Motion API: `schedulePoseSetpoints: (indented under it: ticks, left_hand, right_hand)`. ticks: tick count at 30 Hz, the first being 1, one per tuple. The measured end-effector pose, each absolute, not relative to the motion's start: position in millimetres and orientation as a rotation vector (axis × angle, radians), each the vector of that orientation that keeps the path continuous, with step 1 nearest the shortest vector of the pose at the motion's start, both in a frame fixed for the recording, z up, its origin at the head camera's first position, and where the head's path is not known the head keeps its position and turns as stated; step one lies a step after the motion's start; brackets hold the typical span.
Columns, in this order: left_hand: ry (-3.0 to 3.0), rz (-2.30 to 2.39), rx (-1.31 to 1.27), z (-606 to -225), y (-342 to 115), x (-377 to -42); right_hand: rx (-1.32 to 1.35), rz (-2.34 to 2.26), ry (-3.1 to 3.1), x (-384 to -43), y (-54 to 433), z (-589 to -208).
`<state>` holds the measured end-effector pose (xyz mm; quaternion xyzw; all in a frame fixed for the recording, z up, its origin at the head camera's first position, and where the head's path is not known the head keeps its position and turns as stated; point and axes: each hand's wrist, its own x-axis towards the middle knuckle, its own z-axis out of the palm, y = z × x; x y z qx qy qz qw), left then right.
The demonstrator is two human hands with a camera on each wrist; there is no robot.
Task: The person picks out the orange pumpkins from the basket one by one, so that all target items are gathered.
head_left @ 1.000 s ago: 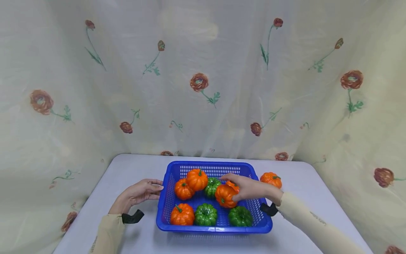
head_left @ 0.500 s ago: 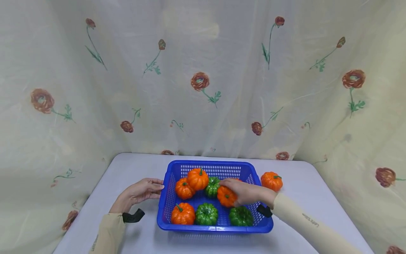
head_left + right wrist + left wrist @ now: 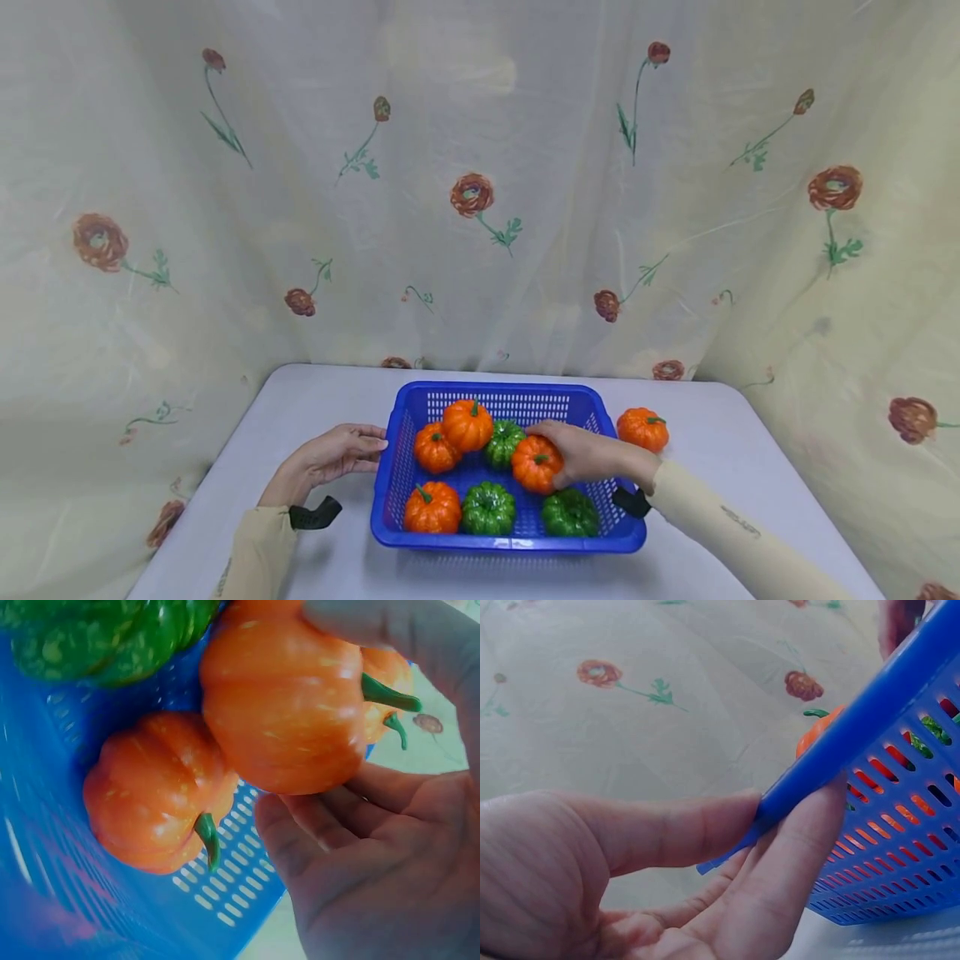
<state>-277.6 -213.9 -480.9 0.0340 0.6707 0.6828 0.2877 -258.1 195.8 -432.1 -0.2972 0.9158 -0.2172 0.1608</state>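
Observation:
A blue plastic basket (image 3: 507,542) with slotted walls holds small orange and green pumpkins. My left hand (image 3: 341,454) pinches its left rim between thumb and fingers; in the left wrist view the thumb lies against the rim's outer edge. Inside the basket's right half, my right hand (image 3: 581,454) grips an orange pumpkin (image 3: 537,464) with its green stem upward. The right wrist view shows the fingers and thumb round this pumpkin (image 3: 285,697), beside another orange pumpkin (image 3: 157,791). Below the right hand sits a dark green pumpkin (image 3: 570,512).
Three orange pumpkins, one of them (image 3: 467,425) resting high on another, fill the basket's left side. Two green pumpkins (image 3: 487,508) lie along its middle. Outside, right of the basket, one orange pumpkin (image 3: 642,429) stands on the white table (image 3: 322,392). A flowered curtain (image 3: 480,275) hangs behind.
My right hand has turned the orange pumpkin so its stem tilts upward, shifting it slightly right. The orange pumpkin behind it is now covered by the hand. My left hand stays on the rim.

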Motion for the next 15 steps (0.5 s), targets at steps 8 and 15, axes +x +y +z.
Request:
schedulePoseSetpoints:
  ticks: [8,15]
  left_hand:
    - [1.778,1.833,0.112,-482,-215,-278]
    - [1.769,1.833,0.123,-481,-215,-277]
  right_hand:
    - [-0.811,-0.822,2.621,-254,206,-425]
    - [-0.740,-0.975,2.656,-254,233,-409]
